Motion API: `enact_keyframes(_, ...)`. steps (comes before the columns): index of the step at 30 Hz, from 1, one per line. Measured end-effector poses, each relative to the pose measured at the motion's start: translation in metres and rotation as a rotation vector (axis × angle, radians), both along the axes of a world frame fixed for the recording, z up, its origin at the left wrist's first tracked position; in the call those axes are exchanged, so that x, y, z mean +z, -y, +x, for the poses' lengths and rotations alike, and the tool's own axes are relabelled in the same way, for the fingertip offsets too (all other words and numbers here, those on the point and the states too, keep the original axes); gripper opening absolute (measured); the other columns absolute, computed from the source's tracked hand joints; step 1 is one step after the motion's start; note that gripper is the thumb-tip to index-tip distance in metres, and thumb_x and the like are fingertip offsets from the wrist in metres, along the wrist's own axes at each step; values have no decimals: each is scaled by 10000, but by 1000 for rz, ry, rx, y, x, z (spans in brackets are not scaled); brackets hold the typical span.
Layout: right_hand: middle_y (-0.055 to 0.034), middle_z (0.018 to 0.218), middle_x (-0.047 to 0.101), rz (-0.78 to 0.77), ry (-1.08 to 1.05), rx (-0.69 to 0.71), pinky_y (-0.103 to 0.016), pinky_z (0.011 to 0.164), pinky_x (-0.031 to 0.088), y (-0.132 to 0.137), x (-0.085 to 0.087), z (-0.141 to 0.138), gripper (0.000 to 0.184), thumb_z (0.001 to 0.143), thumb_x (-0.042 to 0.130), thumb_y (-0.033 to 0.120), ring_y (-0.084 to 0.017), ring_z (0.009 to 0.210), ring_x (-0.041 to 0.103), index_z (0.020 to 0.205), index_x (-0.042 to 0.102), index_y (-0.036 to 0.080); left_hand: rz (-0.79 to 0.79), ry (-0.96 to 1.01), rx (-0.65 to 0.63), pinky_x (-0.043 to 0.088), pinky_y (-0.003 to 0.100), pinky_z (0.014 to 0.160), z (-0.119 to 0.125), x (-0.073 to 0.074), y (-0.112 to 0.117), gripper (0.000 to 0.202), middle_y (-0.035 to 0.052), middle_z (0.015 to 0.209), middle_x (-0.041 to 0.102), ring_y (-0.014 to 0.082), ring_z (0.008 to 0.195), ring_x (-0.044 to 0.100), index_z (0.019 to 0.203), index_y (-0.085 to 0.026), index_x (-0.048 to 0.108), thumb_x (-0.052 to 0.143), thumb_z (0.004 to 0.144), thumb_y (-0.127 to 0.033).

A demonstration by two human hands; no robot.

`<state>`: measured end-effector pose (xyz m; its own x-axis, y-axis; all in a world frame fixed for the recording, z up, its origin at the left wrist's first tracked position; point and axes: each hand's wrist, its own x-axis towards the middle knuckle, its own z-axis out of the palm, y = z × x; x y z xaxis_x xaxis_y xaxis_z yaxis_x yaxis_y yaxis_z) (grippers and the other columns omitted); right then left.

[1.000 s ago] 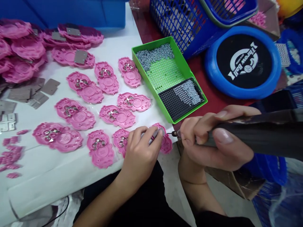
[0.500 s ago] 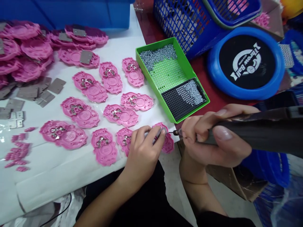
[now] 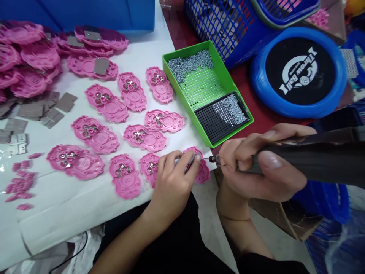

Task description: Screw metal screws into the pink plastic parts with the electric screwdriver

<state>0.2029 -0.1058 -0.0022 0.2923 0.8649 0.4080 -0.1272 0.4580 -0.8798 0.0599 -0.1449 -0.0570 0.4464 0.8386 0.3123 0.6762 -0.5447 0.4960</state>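
My right hand (image 3: 256, 167) grips a dark electric screwdriver (image 3: 310, 158), its thin bit pointing left at a pink plastic part (image 3: 203, 171) at the table's front edge. My left hand (image 3: 173, 182) rests on that pink part and pinches a small grey piece against it, right by the bit's tip. Several more pink parts (image 3: 145, 137) with metal pieces in them lie in rows on the white table (image 3: 71, 205) to the left.
A green tray (image 3: 225, 80) holds small screws and a black perforated plate (image 3: 221, 118). Behind it stand blue baskets (image 3: 228, 23) and a blue and black disc (image 3: 299, 72). Piled pink parts (image 3: 31, 57), grey metal plates (image 3: 34, 112) and small pink bits (image 3: 19, 182) lie at left.
The screwdriver bit has edged left, closer to my left fingertips on the pink part. Both hands otherwise hold their places; the view has shifted slightly.
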Motion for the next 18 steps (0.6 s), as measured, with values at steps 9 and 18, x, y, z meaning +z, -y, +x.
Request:
enact_keyframes(9, 84, 540, 425, -26, -5, -8, -310, 369, 365, 4, -2, -7, 143, 846, 662, 221, -103, 348, 373, 983, 648, 262, -10, -15, 0, 444, 433, 855, 1, 1, -2, 248, 80, 1238, 729, 282, 1016, 558, 1200, -145, 712, 656, 960, -130)
enact_keyframes(18, 79, 543, 463, -48, 48, 17, -347, 378, 368, 3, -2, -6, 181, 859, 665, 193, -118, 357, 376, 1016, 649, 282, -25, -6, -18, 462, 416, 783, 3, 7, -6, 250, 99, 1190, 718, 273, 966, 556, 1185, -109, 708, 666, 939, -94)
